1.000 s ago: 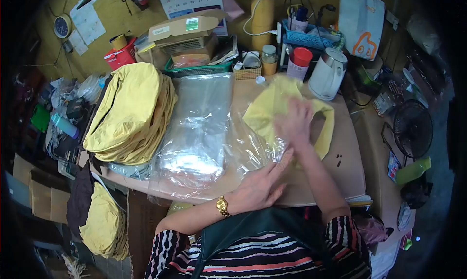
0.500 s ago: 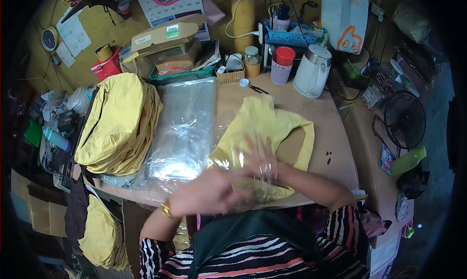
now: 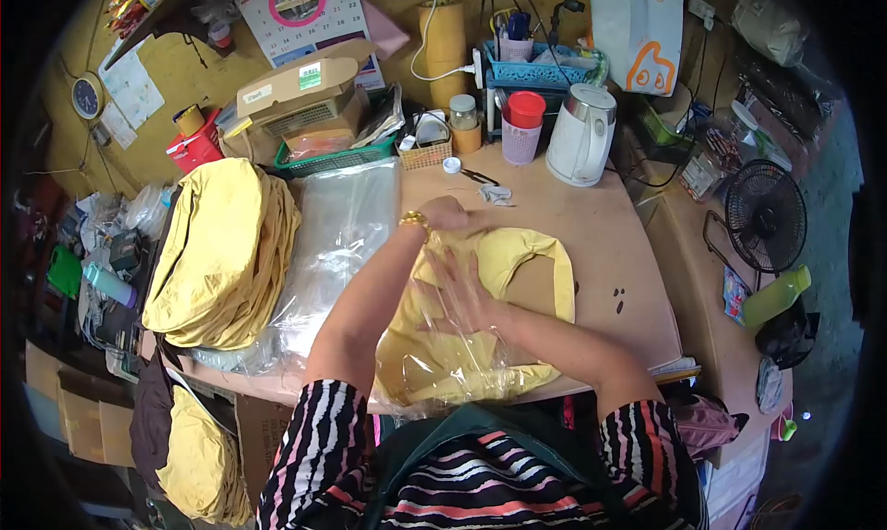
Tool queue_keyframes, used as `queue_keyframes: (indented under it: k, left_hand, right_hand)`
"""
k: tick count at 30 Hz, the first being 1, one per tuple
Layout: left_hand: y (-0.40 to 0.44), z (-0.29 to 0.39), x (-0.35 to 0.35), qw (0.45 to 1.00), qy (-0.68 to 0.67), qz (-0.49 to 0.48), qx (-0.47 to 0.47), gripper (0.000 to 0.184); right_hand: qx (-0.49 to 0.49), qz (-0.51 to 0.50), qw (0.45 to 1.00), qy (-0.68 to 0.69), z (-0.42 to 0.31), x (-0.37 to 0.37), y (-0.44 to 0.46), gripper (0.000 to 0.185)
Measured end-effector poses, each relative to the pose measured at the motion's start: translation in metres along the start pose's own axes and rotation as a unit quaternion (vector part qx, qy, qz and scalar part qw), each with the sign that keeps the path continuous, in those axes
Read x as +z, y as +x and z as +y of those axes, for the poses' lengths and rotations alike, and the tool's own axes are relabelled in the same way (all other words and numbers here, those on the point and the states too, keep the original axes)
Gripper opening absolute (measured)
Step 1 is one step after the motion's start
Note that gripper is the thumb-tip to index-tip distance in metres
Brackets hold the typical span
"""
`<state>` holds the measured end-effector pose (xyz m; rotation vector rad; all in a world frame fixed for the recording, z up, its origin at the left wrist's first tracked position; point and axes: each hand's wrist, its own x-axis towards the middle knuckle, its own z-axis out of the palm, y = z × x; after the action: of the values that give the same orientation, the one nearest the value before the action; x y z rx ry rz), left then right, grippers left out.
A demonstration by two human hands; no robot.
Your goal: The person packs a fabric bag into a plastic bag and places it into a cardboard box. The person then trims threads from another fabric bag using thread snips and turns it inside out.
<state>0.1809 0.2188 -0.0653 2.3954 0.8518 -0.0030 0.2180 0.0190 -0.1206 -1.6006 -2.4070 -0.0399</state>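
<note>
A yellow fabric piece with a looped strap (image 3: 564,280) lies on the table in front of me, partly inside a clear plastic bag (image 3: 467,359). My right hand (image 3: 462,294) is flat on the yellow fabric with its fingers spread, and the shiny plastic covers at least part of it. At the far edge of the fabric is my left hand (image 3: 446,214), a gold bracelet on its wrist. Its fingers are curled, and what they hold is hidden.
Left of the fabric lie a stack of clear plastic bags (image 3: 346,207) and a pile of folded yellow fabric pieces (image 3: 222,253). A white kettle (image 3: 580,137), a red-lidded cup (image 3: 524,128) and small scissors (image 3: 479,177) are toward the back. A fan (image 3: 765,216) stands right.
My left hand has moved from the near edge to the far edge of the fabric. The yellow fabric has shifted nearer to me, and its far end is lower on the table.
</note>
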Motion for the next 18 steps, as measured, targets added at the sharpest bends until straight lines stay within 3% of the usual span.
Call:
queue_keyframes:
  k: [2, 3, 5, 9, 11, 13, 14, 15, 16, 18]
  left_hand:
    - [0.02, -0.008, 0.013, 0.98, 0.173, -0.031, 0.093, 0.066]
    - [0.019, -0.005, 0.011, 0.98, 0.17, -0.032, 0.096, 0.066]
    - [0.008, -0.004, -0.007, 0.968, 0.229, -0.097, -0.016, 0.049]
    - [0.011, -0.015, -0.018, 0.963, 0.209, -0.168, 0.014, 0.032]
    - [0.005, 0.018, -0.016, 0.99, 0.09, 0.079, 0.079, 0.021]
    - [0.013, 0.064, -0.004, 0.965, 0.097, 0.164, 0.18, 0.018]
    - [-0.003, 0.104, -0.005, 0.961, 0.047, 0.184, 0.201, 0.016]
    - [-0.016, 0.15, -0.01, 0.973, 0.065, 0.133, 0.174, 0.015]
    - [-0.012, 0.177, -0.002, 0.951, 0.099, 0.158, 0.246, 0.014]
    - [-0.033, 0.246, 0.012, 0.912, 0.085, 0.184, 0.358, 0.017]
  right_hand:
    - [-0.031, 0.098, 0.994, -0.044, 0.0, 0.021, -0.009, 0.09]
    - [-0.029, 0.094, 0.994, -0.045, -0.003, 0.019, -0.014, 0.09]
    - [-0.039, 0.089, 0.994, -0.05, -0.011, 0.002, -0.022, 0.088]
    - [-0.041, 0.018, 0.999, 0.004, -0.016, -0.013, -0.027, 0.087]
    - [-0.072, 0.005, 0.997, -0.022, -0.012, -0.001, -0.021, 0.094]
    - [-0.066, -0.028, 0.997, -0.008, -0.015, -0.014, -0.013, 0.095]
    - [-0.057, -0.061, 0.996, 0.005, -0.016, -0.019, -0.008, 0.095]
    - [-0.06, -0.061, 0.996, 0.004, -0.011, -0.015, -0.005, 0.095]
    - [-0.059, -0.031, 0.987, 0.147, -0.002, -0.007, -0.004, 0.095]
    - [-0.057, -0.001, 0.957, 0.285, 0.008, -0.007, -0.001, 0.095]
